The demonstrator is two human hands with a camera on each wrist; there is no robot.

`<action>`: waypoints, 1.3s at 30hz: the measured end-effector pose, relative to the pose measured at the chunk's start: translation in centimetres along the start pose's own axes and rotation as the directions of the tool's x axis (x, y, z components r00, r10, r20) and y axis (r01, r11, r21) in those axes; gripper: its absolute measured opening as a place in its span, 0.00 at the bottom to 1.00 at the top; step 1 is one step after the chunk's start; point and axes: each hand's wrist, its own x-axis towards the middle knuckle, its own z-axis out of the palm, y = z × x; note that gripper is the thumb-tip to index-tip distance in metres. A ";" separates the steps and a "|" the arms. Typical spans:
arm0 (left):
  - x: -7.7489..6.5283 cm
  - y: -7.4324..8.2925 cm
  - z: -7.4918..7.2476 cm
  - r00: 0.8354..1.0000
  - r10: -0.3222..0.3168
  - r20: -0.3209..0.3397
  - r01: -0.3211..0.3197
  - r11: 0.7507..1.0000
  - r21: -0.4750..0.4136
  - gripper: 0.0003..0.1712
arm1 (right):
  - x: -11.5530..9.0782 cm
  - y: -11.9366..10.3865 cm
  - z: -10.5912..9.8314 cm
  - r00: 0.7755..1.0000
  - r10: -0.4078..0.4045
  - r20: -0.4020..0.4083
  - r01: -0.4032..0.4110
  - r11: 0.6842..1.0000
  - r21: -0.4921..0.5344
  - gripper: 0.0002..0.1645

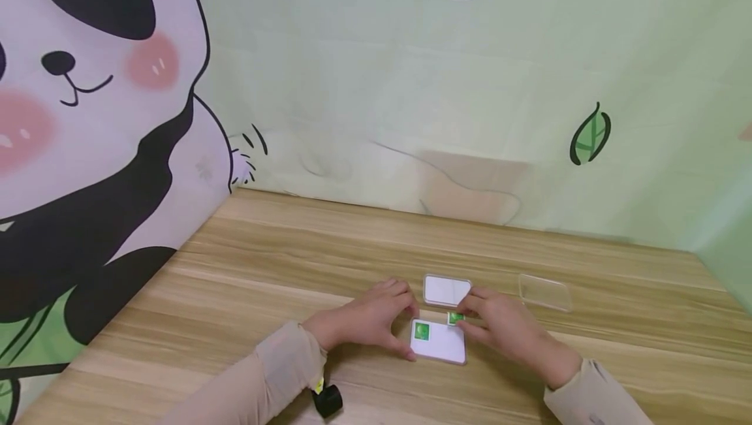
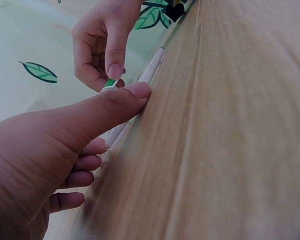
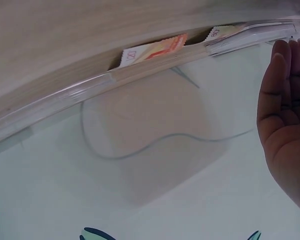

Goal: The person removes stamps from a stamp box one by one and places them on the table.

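A flat clear case with a white insert (image 1: 440, 345) lies on the table, a green stamp (image 1: 422, 331) at its upper left corner. My left hand (image 1: 373, 317) holds this case by its left side, thumb at the near edge and index fingertip at the far one. In the left wrist view the thumb (image 2: 135, 92) overlaps the case. My right hand (image 1: 508, 324) pinches a second green stamp (image 1: 455, 318) between thumb and fingers, just over the case's far right corner. In the left wrist view, that stamp (image 2: 110, 84) shows tilted under the fingertips.
Behind lies a second white-filled case (image 1: 443, 290). A clear plastic lid (image 1: 545, 292) lies at the right. The right wrist view shows an orange stamp (image 3: 155, 51) and another stamp (image 3: 221, 33) on the wood table. A panda-printed backdrop (image 1: 364, 72) stands behind.
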 end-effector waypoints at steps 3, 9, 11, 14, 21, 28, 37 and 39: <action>0.0 -0.1 0.1 1.000 0.004 0.001 -0.004 1.000 0.003 0.33 | 0.0 0.0 -0.1 1.000 0.004 -0.004 -0.004 1.000 -0.002 0.08; -0.1 0.0 -0.2 1.000 0.007 0.006 -0.007 1.000 -0.012 0.33 | -0.1 0.2 -0.3 1.000 0.029 0.000 -0.029 0.999 0.021 0.07; -0.1 0.1 -0.3 1.000 0.006 0.008 -0.006 1.000 -0.012 0.33 | -0.3 0.3 -0.4 0.999 0.034 0.001 -0.034 0.999 0.030 0.07; -0.1 0.1 -0.4 1.000 0.010 0.008 -0.010 1.000 -0.008 0.33 | -0.5 0.5 -0.5 0.999 0.037 -0.002 -0.037 0.999 0.037 0.07; -0.2 0.0 -0.2 1.000 0.015 -0.002 -0.015 1.000 -0.007 0.33 | -0.8 0.8 -0.8 1.000 0.023 -0.015 -0.022 0.999 0.024 0.06; -0.2 0.0 0.0 1.000 0.019 0.000 -0.019 1.000 -0.008 0.33 | -0.9 1.1 -1.0 0.999 -0.012 -0.048 0.012 1.000 -0.005 0.05; -0.2 -0.1 0.1 1.000 0.016 -0.008 -0.016 1.000 -0.012 0.33 | -1.4 1.5 -1.2 0.997 -0.035 -0.061 0.037 0.999 0.017 0.04; -0.2 -0.1 0.0 1.000 0.016 -0.011 -0.016 1.000 -0.014 0.33 | -1.5 1.6 -1.2 0.997 -0.037 -0.062 0.038 0.999 0.015 0.04</action>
